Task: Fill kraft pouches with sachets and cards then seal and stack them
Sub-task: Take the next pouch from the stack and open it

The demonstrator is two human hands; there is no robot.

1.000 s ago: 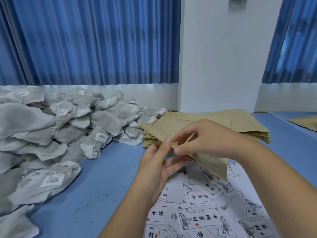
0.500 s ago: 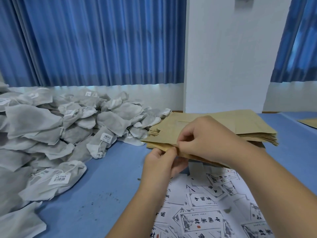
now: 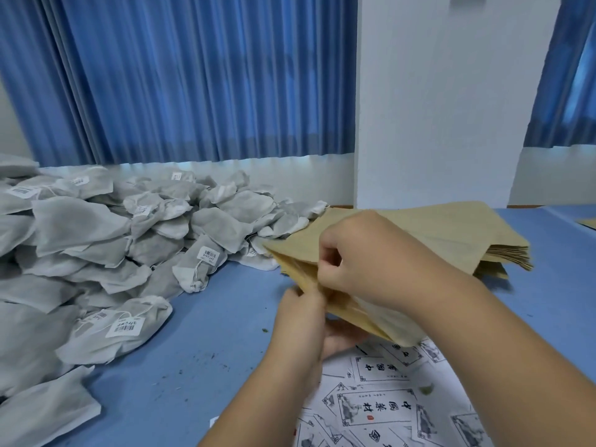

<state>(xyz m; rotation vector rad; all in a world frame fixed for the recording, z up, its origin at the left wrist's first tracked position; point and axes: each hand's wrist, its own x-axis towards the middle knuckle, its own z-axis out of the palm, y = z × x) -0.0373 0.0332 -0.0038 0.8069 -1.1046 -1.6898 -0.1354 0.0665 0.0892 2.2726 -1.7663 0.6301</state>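
**Inspector:** Head view. State of the hands?

**Assistant:** Left hand (image 3: 303, 314) and right hand (image 3: 361, 262) both grasp one kraft pouch (image 3: 387, 321), with the fingers (image 3: 325, 250) curled and pinching its left edge.

**Inspector:** Where is the pouch?

**Assistant:** It is held tilted above the blue tabletop (image 3: 209, 333), over the printed cards (image 3: 377, 411). Just behind it is the stack of flat pouches (image 3: 451, 233).

**Inspector:** Sachets?

**Assistant:** A heap of grey sachets (image 3: 129, 240) lies at left, reaching the stack's left corner. The blue curtain (image 3: 193, 75) hangs behind.
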